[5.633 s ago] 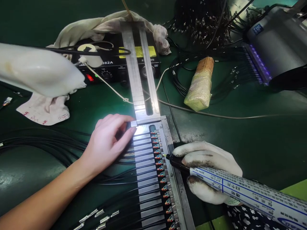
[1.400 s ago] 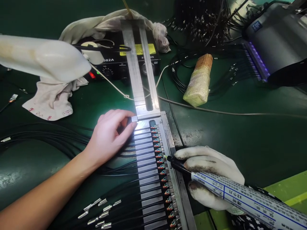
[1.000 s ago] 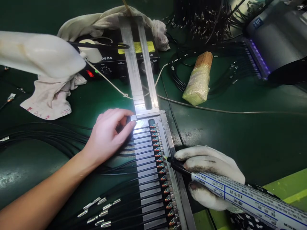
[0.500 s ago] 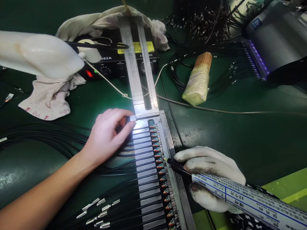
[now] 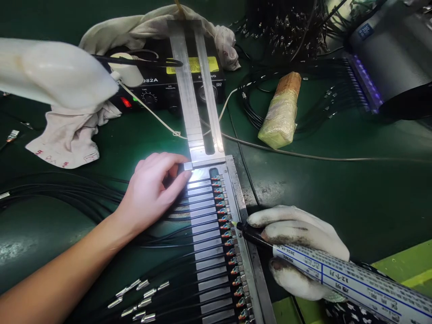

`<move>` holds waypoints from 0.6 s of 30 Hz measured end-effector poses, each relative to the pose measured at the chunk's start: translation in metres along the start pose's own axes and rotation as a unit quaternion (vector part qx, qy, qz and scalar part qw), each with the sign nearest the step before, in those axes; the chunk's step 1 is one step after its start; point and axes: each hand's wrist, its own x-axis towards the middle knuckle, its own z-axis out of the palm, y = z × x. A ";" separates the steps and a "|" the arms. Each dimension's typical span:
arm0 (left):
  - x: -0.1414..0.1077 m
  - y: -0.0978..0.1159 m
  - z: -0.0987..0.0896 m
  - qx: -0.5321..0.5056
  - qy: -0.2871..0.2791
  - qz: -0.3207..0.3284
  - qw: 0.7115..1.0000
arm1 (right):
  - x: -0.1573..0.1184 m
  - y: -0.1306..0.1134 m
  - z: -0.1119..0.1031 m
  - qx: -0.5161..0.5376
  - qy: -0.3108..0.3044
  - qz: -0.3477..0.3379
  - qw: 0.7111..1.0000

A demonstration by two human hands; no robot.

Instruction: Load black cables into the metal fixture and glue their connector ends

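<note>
My bare left hand (image 5: 153, 189) pinches the upper left corner of a slotted metal fixture (image 5: 204, 220) between thumb and fingers. Across this fixture lie several black cables (image 5: 205, 246), side by side, their stripped ends with small coloured wires and metal connectors (image 5: 224, 219) lined up along its right side. In my right hand (image 5: 303, 234), which wears a stained white glove, is a labelled glue syringe (image 5: 337, 270) with a black front end. It is tilted, and its fine tip points left at a connector partway down the row; whether it touches cannot be told.
Behind the fixture stands a black dispenser box (image 5: 158, 94) with a cloth (image 5: 135, 33) over it. A white lamp-like arm (image 5: 57, 74) reaches in from the left. A wrapped block (image 5: 280, 110) and a grey device with purple light (image 5: 388, 58) are at right. Loose cable ends (image 5: 141, 299) lie lower left.
</note>
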 end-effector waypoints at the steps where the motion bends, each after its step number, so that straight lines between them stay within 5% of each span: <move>1: 0.000 0.000 0.000 0.000 0.000 0.000 1.000 | 0.000 0.000 0.000 0.001 0.000 0.001 1.000; 18: 0.000 -0.001 0.000 0.008 0.002 -0.002 1.000 | -0.001 0.004 0.001 -0.007 -0.006 0.002 1.000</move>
